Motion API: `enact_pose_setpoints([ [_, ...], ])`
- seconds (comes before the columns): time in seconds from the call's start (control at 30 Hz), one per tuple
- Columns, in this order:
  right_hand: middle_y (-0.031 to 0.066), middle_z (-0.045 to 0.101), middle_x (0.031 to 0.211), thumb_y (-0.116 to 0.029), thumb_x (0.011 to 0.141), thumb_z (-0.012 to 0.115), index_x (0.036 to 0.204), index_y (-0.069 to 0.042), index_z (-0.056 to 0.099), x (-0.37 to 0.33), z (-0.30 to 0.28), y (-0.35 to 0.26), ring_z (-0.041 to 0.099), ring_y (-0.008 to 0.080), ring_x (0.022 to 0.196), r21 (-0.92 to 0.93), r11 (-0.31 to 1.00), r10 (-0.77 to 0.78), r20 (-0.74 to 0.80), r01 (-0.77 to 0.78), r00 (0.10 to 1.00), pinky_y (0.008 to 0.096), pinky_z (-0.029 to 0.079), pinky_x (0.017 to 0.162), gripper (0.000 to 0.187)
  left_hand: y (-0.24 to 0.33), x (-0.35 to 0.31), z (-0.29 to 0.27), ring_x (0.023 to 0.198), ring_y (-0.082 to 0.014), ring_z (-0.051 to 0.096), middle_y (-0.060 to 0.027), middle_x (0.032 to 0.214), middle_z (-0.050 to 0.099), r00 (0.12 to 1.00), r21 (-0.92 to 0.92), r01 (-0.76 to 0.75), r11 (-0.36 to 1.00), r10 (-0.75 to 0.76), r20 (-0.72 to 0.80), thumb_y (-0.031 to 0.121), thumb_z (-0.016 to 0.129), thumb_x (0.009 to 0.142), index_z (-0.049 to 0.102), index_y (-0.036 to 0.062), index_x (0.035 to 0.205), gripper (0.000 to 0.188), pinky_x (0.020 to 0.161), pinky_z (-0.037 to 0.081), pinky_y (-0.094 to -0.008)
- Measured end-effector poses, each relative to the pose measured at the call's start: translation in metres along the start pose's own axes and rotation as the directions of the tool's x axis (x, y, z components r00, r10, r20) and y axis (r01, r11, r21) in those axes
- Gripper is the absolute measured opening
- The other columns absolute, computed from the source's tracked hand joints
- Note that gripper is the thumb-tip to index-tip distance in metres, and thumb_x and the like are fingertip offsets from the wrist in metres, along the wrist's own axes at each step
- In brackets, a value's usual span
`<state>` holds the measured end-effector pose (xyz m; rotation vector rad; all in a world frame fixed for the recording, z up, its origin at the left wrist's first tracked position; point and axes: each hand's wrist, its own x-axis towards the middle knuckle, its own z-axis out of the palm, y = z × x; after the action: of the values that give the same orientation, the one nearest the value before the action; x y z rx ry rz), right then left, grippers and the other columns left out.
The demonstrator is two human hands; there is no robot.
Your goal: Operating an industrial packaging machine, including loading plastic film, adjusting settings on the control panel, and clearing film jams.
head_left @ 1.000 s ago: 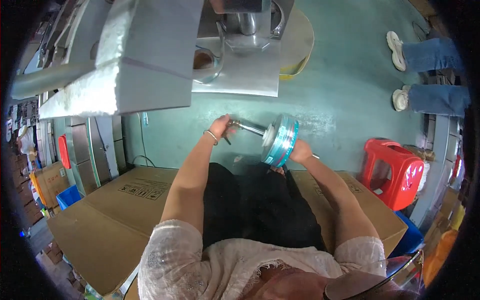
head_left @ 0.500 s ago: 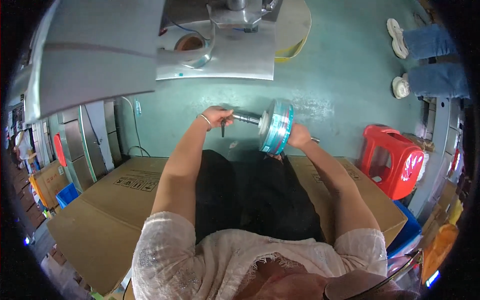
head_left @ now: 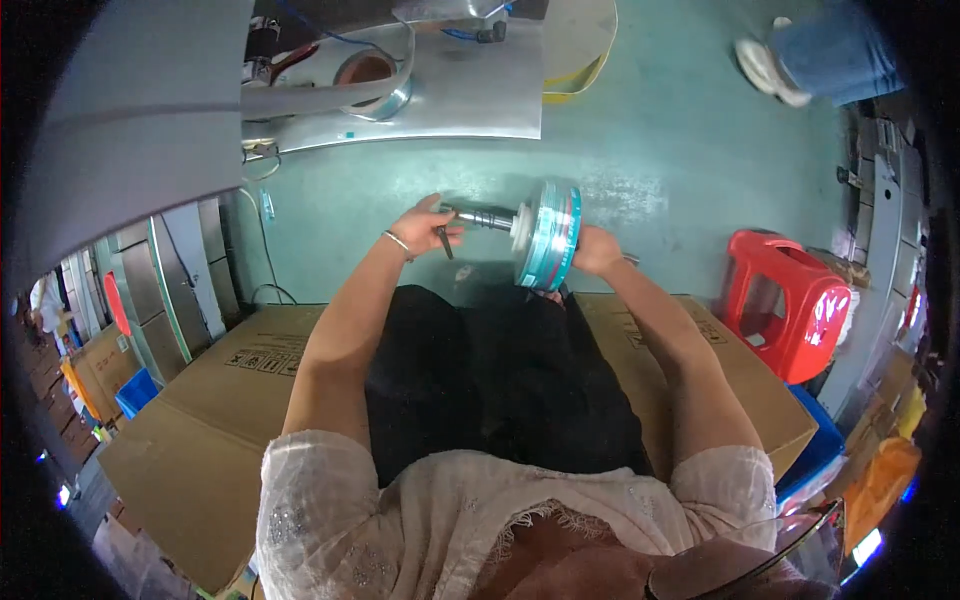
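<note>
A roll of glossy teal-and-clear printed film (head_left: 550, 236) sits on a metal shaft (head_left: 486, 219) in front of my knees. The shaft lies nearly level, with a pale collar (head_left: 521, 228) against the roll's left face and dark rings farther left. Around the shaft's left end, my left hand (head_left: 422, 232) has its fingers apart, close to a small dark lever (head_left: 444, 243) that hangs there. On the roll's other side, my right hand (head_left: 599, 251) is closed around the shaft; its fingertips are hidden behind the roll. A short shaft end shows past that hand.
A metal machine plate (head_left: 470, 100) with a second film roll (head_left: 366, 72) stands ahead, and a grey panel (head_left: 150, 110) juts in at the left. Cardboard (head_left: 210, 420) lies on both sides of my legs. A red stool (head_left: 785, 305) stands right; a person's legs (head_left: 835, 55) are beyond.
My left hand's fingers have spread from their pinch on the shaft end. The roll has shifted slightly left. At the far right, the person's legs and shoes have moved.
</note>
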<state>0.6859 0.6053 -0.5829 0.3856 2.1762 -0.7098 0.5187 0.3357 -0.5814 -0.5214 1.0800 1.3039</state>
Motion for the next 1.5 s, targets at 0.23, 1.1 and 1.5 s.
enact_pose_setpoints([
  [0.23, 0.0192, 0.059, 0.086, -0.036, 0.066, 0.059, 0.108, -0.001, 0.039, 0.0, 0.005, 0.0, 0.056, 0.0345, 0.081, -0.017, 1.0, -0.027, -0.046, 0.026, 0.999, 0.0414, 0.045, 0.071, 0.058, -0.009, 0.005, 0.006, 0.093, -0.0311, 0.051, -0.0117, 0.107, 0.043, 0.992, -0.183, -0.099, 0.978, 0.083, -0.092, -0.006, 0.048, 0.076, 0.018, 0.0088, 0.129, 0.063, 0.075, 0.047, -0.046],
  [1.1, 0.0233, 0.058, 0.078, -0.022, 0.069, 0.052, 0.104, 0.005, 0.032, -0.005, 0.0, -0.03, 0.057, 0.0376, 0.073, -0.127, 0.991, -0.046, -0.036, 0.041, 0.998, 0.0433, 0.046, 0.064, 0.048, -0.034, 0.055, 0.09, 0.089, -0.0289, 0.058, -0.0167, 0.091, 0.06, 0.962, 0.952, 0.072, -0.297, 0.272, 0.012, 0.018, 0.049, 0.073, 0.059, 0.0058, 0.093, 0.026, 0.074, 0.045, -0.0396],
  [1.5, 0.0137, 0.059, 0.083, -0.016, 0.079, 0.042, 0.113, -0.007, 0.038, 0.028, -0.026, -0.05, 0.058, 0.0256, 0.073, -0.405, 0.9, -0.293, -0.286, 0.162, 0.912, 0.0392, 0.038, 0.068, 0.035, -0.052, 0.051, 0.055, 0.087, -0.0313, 0.056, -0.0171, 0.09, 0.059, 0.957, 0.982, -0.18, -0.053, 0.219, 0.188, 0.032, 0.053, 0.07, 0.061, 0.0083, 0.09, 0.033, 0.076, 0.044, -0.0389],
])
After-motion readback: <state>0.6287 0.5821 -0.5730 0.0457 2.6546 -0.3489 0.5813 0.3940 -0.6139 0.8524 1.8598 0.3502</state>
